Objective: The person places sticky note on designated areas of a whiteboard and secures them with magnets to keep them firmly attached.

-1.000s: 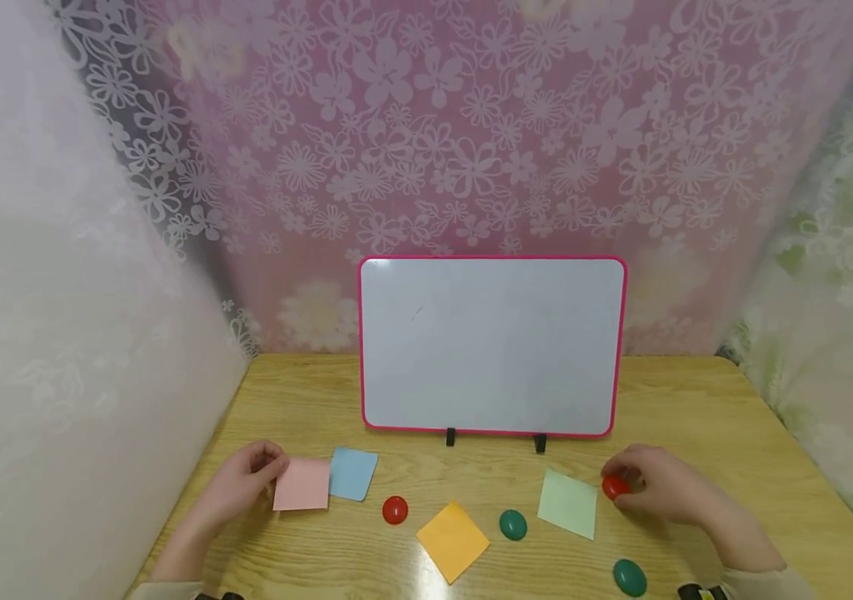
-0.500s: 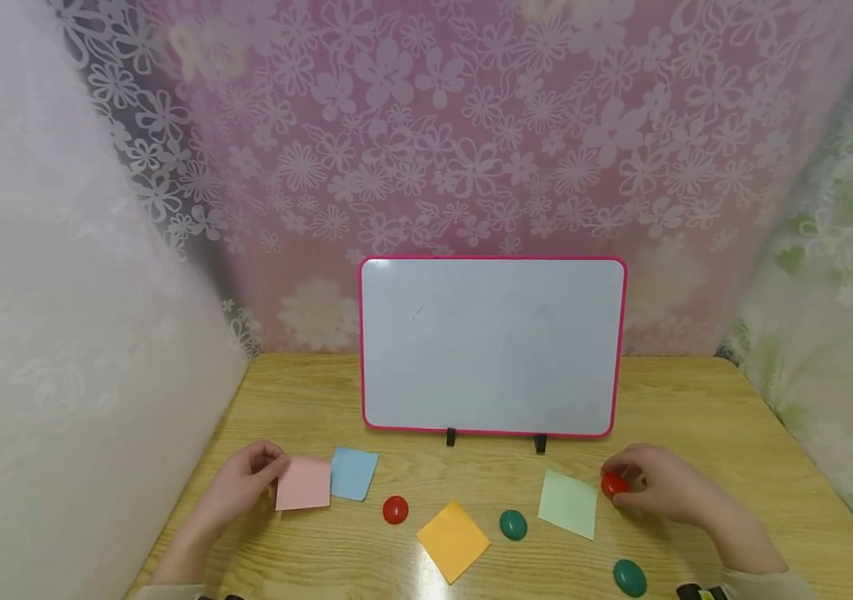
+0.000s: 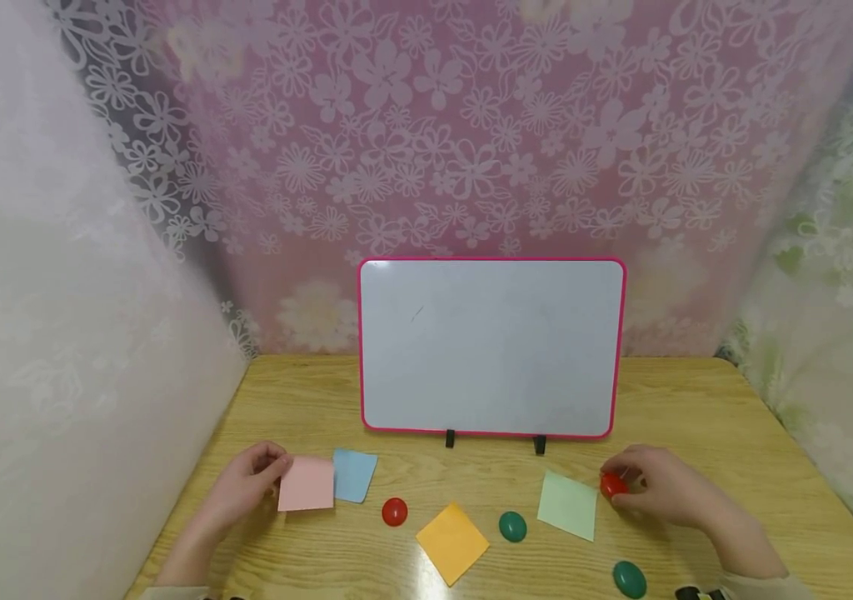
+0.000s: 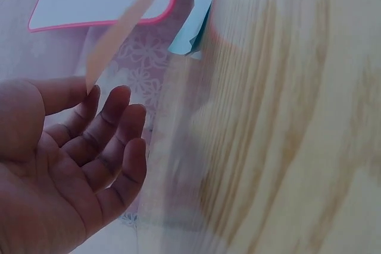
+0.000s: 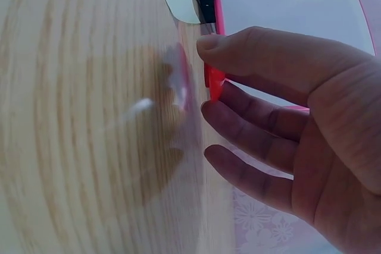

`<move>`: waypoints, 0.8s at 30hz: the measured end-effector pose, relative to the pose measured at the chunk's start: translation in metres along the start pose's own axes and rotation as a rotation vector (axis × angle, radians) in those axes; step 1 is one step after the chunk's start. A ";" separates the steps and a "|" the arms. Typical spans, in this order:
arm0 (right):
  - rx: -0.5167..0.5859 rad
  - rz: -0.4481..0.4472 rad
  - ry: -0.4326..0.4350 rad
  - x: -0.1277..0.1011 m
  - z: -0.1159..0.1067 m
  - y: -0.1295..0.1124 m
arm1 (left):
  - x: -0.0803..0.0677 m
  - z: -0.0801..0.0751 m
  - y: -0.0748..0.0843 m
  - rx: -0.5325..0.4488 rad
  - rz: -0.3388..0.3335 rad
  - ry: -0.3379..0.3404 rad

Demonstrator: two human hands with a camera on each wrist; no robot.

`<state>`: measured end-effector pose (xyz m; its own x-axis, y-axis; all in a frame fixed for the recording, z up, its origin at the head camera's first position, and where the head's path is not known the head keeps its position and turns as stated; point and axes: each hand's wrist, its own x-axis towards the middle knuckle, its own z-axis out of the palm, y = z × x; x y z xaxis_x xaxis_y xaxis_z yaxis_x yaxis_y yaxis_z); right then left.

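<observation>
At the table's left, my left hand (image 3: 242,482) pinches a pink sticky note (image 3: 306,483) by its upper left corner, between thumb and forefinger. In the left wrist view the note (image 4: 122,31) stands up off the wood. Its right edge overlaps a blue sticky note (image 3: 356,476) in the head view. Over on the right, my right hand (image 3: 662,486) grips a round red magnet (image 3: 612,486) with thumb and fingertips. The right wrist view shows this magnet (image 5: 215,81) standing on edge close to the tabletop, partly hidden by the thumb. A pale green sticky note (image 3: 568,505) lies just left of that hand.
A pink-framed whiteboard (image 3: 492,346) stands upright at the back on black feet (image 3: 541,445). Between the hands lie another red magnet (image 3: 394,512), an orange sticky note (image 3: 452,543) and a green magnet (image 3: 512,527). A second green magnet (image 3: 630,579) is near the front right.
My left hand has shifted slightly right with the pink note, which now covers a little of the blue note's left edge. The right hand has barely moved.
</observation>
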<state>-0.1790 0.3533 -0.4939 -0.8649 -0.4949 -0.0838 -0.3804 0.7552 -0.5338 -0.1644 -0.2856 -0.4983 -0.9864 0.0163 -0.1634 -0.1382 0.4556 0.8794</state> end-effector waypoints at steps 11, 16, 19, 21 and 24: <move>0.008 0.013 0.020 0.002 0.001 -0.002 | 0.006 0.005 0.002 -0.090 0.002 0.060; 0.041 0.001 0.027 0.002 0.003 -0.003 | 0.006 0.007 0.005 -0.132 0.007 0.071; 0.065 0.002 0.026 0.002 0.003 -0.004 | 0.005 0.008 0.007 -0.142 0.020 0.073; 0.079 -0.001 0.027 0.003 0.003 -0.004 | 0.005 0.009 0.007 -0.153 0.034 0.076; 0.097 -0.006 0.034 0.004 0.004 -0.004 | 0.007 0.013 0.009 -0.170 0.057 0.086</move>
<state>-0.1801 0.3465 -0.4951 -0.8738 -0.4834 -0.0528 -0.3537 0.7062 -0.6133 -0.1709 -0.2697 -0.4975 -0.9960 -0.0415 -0.0786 -0.0875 0.2995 0.9501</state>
